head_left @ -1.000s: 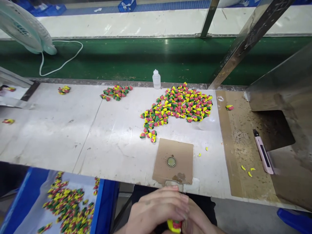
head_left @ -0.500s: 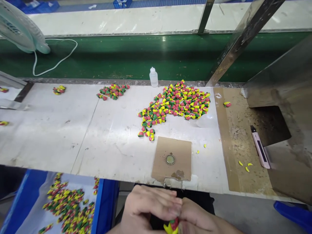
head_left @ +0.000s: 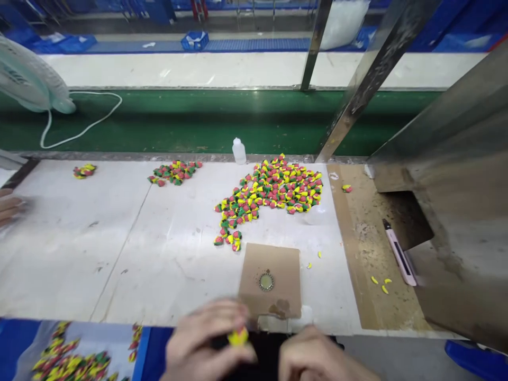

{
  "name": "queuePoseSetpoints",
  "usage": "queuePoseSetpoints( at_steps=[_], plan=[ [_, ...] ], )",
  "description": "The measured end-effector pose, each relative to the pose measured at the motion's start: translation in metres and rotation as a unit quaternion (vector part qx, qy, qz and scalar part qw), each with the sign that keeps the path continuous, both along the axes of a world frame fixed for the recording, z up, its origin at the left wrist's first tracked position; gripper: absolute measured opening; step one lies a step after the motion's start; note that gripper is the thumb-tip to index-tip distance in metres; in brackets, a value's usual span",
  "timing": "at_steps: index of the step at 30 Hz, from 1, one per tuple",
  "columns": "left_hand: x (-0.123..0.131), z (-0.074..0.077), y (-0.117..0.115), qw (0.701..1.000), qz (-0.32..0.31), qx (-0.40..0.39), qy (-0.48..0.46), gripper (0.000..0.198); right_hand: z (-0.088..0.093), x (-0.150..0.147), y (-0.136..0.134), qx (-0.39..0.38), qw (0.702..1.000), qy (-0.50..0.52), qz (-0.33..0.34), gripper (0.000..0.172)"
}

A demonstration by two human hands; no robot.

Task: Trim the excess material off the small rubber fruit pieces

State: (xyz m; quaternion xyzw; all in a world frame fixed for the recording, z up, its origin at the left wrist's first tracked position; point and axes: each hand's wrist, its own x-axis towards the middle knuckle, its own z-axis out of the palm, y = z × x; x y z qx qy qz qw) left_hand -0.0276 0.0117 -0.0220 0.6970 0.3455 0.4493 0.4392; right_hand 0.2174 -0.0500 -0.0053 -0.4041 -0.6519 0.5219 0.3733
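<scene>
The small yellow-and-red moulded piece [head_left: 238, 336] lies at 6 o'clock, pinched by the nearly closed left hand [head_left: 202, 338]. It looks light and soft, so grip its body gently. The right hand [head_left: 317, 357] stands half open, apparently empty.

White work bench [head_left: 67, 254]: cardboard square [head_left: 270, 280] near front edge, bottle cap [head_left: 266, 281] on it. Behind cardboard, big heap of strawberry-shaped pieces [head_left: 270, 190], plastic bottle [head_left: 238, 151]. Left-behind, 2 smaller heaps [head_left: 174, 172]. Right, brown paper strip [head_left: 357, 238], pink utility knife [head_left: 400, 253].

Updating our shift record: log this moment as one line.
left hand: holds strawberry-shaped piece | right hand: apart, nothing seen | pile: on bench
</scene>
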Motion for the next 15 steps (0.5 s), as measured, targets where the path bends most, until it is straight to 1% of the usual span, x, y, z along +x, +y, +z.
queuePoseSetpoints(
  at_steps=[1, 2, 3, 4, 5, 6, 7, 9, 10, 12, 13, 15],
  plan=[
    [-0.013, -0.003, 0.014, 0.992, 0.065, 0.053, 0.098, 0.028, 0.000, 0.018, 0.003, 0.056, 0.992, -0.098, -0.062, 0.067],
    [-0.025, -0.007, 0.030, 0.971, 0.126, 0.105, 0.171, 0.023, -0.001, 0.036, 0.006, 0.113, 0.965, -0.201, -0.123, 0.052],
    [-0.035, -0.012, 0.045, 0.951, 0.151, 0.140, 0.232, 0.020, -0.002, 0.054, 0.009, 0.184, 0.921, -0.297, -0.172, 0.036],
    [-0.043, -0.017, 0.058, 0.934, 0.152, 0.161, 0.281, 0.021, -0.005, 0.069, 0.013, 0.210, 0.900, -0.334, -0.184, 0.024],
    [-0.048, -0.022, 0.070, 0.925, 0.140, 0.175, 0.306, 0.021, -0.008, 0.081, 0.017, 0.229, 0.885, -0.362, -0.183, 0.019],
    [-0.050, -0.026, 0.079, 0.922, 0.120, 0.184, 0.318, 0.022, -0.011, 0.090, 0.022, 0.242, 0.877, -0.376, -0.173, 0.018],
    [-0.050, -0.029, 0.085, 0.921, 0.106, 0.189, 0.325, 0.022, -0.015, 0.094, 0.026, 0.246, 0.878, -0.379, -0.158, 0.020],
    [-0.046, -0.032, 0.091, 0.915, 0.108, 0.196, 0.336, 0.022, -0.021, 0.097, 0.033, 0.263, 0.870, -0.397, -0.129, 0.025],
    [-0.043, -0.031, 0.093, 0.909, 0.123, 0.198, 0.346, 0.024, -0.024, 0.098, 0.036, 0.274, 0.863, -0.407, -0.116, 0.028],
    [-0.043, -0.030, 0.105, 0.896, 0.153, 0.199, 0.367, 0.032, -0.031, 0.101, 0.041, 0.308, 0.837, -0.446, -0.083, 0.036],
    [-0.046, -0.029, 0.115, 0.889, 0.172, 0.196, 0.377, 0.032, -0.037, 0.104, 0.043, 0.327, 0.829, -0.449, -0.066, 0.040],
    [-0.058, -0.025, 0.146, 0.874, 0.227, 0.179, 0.390, 0.024, -0.051, 0.111, 0.046, 0.364, 0.811, -0.456, -0.043, 0.046]
  ],
)
